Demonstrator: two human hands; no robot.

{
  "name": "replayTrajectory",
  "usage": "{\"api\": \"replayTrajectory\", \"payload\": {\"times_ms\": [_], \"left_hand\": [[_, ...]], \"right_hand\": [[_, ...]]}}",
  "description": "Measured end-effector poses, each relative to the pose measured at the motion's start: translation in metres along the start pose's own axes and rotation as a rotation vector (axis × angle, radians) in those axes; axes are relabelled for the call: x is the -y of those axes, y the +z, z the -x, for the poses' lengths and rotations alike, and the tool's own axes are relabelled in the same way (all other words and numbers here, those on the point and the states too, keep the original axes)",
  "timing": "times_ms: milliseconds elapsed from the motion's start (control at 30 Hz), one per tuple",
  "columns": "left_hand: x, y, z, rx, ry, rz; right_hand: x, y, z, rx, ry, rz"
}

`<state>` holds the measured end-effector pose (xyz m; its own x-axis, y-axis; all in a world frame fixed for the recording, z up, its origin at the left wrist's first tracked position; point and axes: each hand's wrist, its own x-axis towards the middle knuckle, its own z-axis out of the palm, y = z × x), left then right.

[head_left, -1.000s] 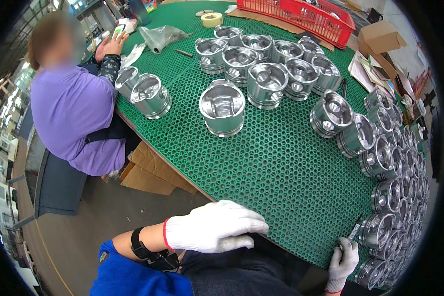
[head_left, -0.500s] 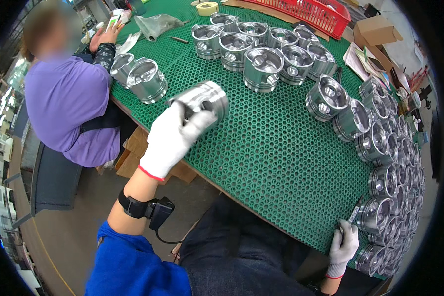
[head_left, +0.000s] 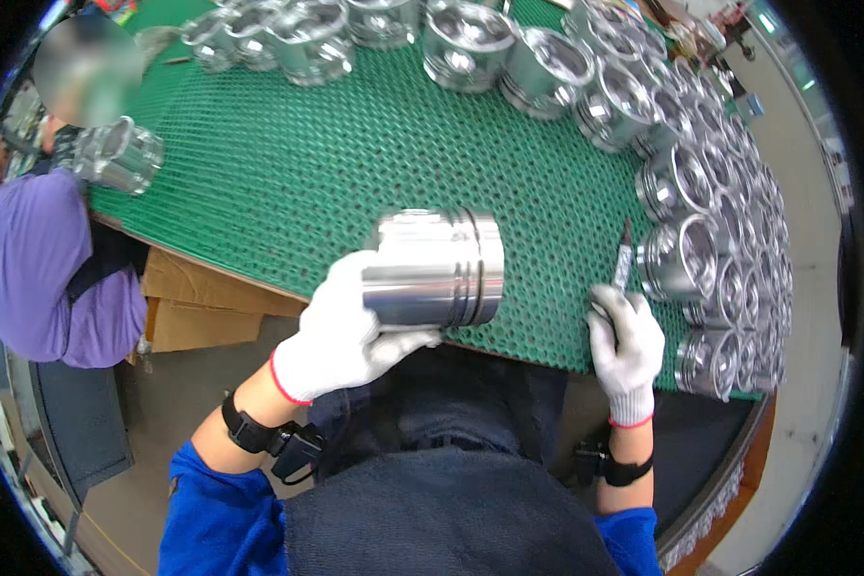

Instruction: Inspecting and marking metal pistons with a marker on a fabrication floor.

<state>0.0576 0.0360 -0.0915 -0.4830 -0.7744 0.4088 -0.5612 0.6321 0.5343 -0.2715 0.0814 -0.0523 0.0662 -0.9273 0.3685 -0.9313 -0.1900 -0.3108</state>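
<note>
A shiny metal engine piston lies on its side in my left hand, above the near edge of the green perforated table mat. My white-gloved fingers are closed around its left end and underside, and the dark ring grooves face right. By the table's front edge at the right, my right hand, also gloved, is closed on a marker pen. The pen's dark tip points away from me. Just right of that hand stand more pistons.
Rows of pistons crowd the right side, and another row lines the far side. More pistons stand at the left corner, beside a person in purple. A cardboard box is under the table's left edge.
My left hand has brought the piston from the left over the mat towards me. The view has swung right and down, and the right hand still has the marker pen.
</note>
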Motion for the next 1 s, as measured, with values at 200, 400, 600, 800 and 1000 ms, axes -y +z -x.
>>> {"api": "replayTrajectory", "payload": {"times_ms": [200, 400, 600, 800, 1000], "left_hand": [[-0.018, -0.004, -0.005, 0.154, -0.204, 0.458], [-0.002, 0.004, 0.021, 0.183, -0.271, 0.464], [-0.016, 0.000, -0.001, 0.145, -0.035, 0.368], [-0.019, 0.000, -0.002, 0.150, -0.047, 0.325], [-0.025, -0.003, -0.001, 0.177, -0.062, 0.303]], "right_hand": [[-0.001, -0.002, 0.002, -0.015, 0.058, -0.009], [-0.002, -0.001, 0.002, -0.009, 0.048, -0.014], [-0.002, -0.001, 0.005, 0.021, 0.066, 0.016], [-0.003, 0.000, 0.005, -0.002, 0.053, 0.012], [-0.001, -0.002, 0.003, 0.012, 0.072, 0.016]]}}
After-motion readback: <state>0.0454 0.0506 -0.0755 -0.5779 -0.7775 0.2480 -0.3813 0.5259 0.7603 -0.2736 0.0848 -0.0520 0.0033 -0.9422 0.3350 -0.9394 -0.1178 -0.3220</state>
